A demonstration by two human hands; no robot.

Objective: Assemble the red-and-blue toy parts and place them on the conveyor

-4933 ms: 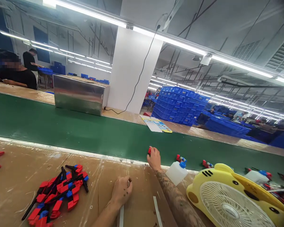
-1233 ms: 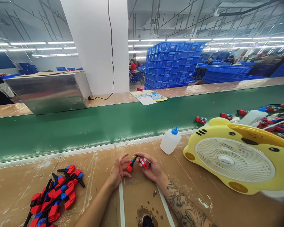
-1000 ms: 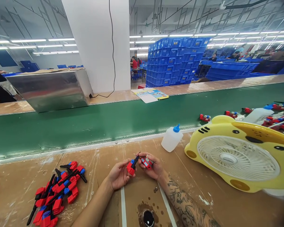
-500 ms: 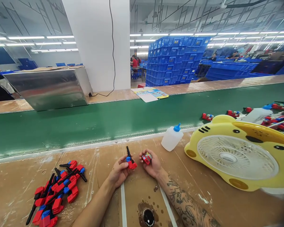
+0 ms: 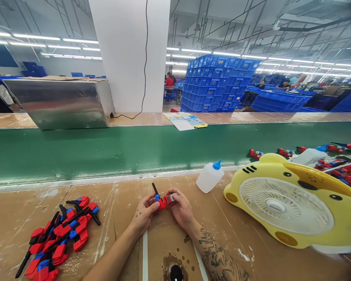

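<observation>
Between the fingers of my left hand (image 5: 144, 214) is a small red and blue plastic toy part (image 5: 160, 201) with a black rod pointing up. My right hand (image 5: 183, 208) grips a red and grey plastic piece (image 5: 169, 199). The two pieces meet end to end, though fingers cover part of the joint and I cannot tell if they are locked together. Left of my hands lies a pile of similar red, blue and black parts (image 5: 61, 238). Below them, a small round pot of dark liquid (image 5: 175, 272) sits in a wet patch.
A white squeeze bottle (image 5: 209, 178) with a blue tip stands right of my hands. Beyond it lies a yellow animal-faced fan (image 5: 283, 207). A green conveyor belt (image 5: 128, 150) runs across, with several red assemblies (image 5: 285, 152) at right. A metal box (image 5: 61, 103) and blue crates (image 5: 213, 84) are behind.
My hands have come together, and the red and grey piece now meets the red and blue part. Before, they were held apart. The view has shifted slightly.
</observation>
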